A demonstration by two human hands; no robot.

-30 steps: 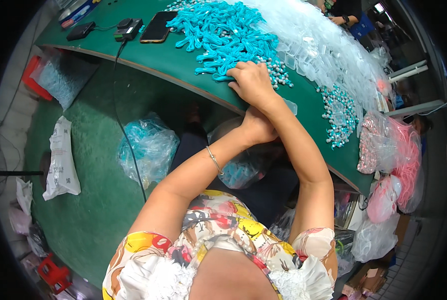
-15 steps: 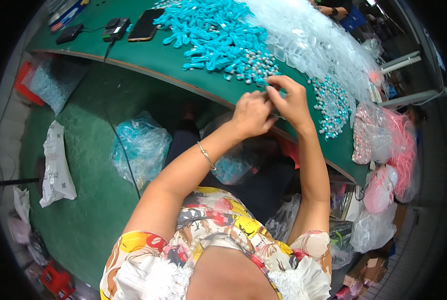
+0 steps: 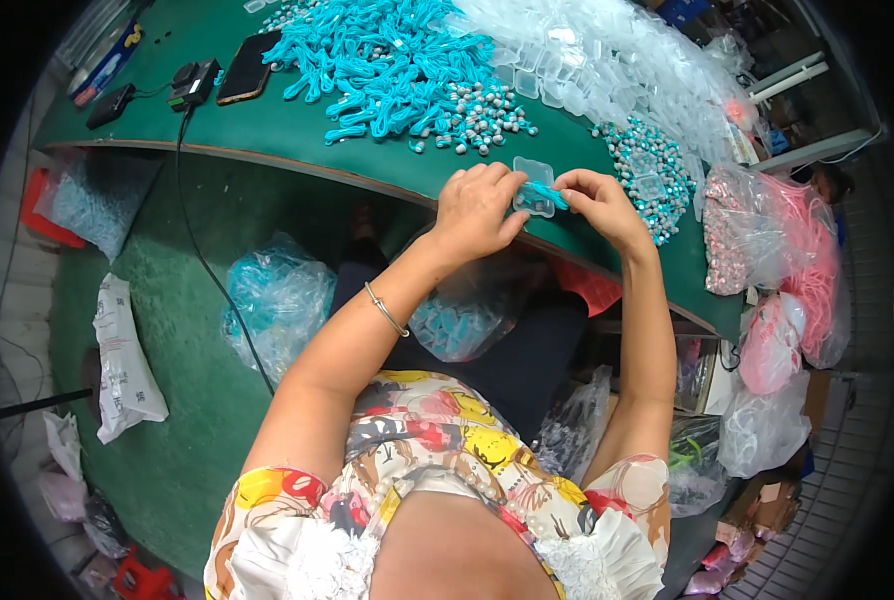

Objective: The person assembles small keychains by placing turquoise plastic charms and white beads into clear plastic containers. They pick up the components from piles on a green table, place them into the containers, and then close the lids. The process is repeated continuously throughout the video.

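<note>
At the table's near edge my left hand (image 3: 478, 208) grips a small clear plastic box (image 3: 534, 172) with its lid swung up. A folded bundle of teal cord (image 3: 547, 195) lies partly in the box. My right hand (image 3: 605, 207) pinches the right end of that bundle between thumb and fingertips. Beyond my hands lies a heap of teal cord bundles (image 3: 387, 70), with grey-white beads (image 3: 482, 115) at its near end. Clear plastic boxes (image 3: 607, 60) are piled to the right of the cords. Teal and silver beads (image 3: 647, 170) spread out near my right hand.
On the green table (image 3: 267, 130) are a phone (image 3: 247, 68) and a small black device (image 3: 194, 84) with a cable. Bags of pink cord (image 3: 812, 225) and pink-white beads (image 3: 732, 230) hang at the right edge. Below are bags of teal items (image 3: 282, 290) and a white sack (image 3: 125, 360).
My hands have moved slightly apart. The clear box and teal cord bundle between them now show, where before the fingers hid what they held. The whole view has shifted a little.
</note>
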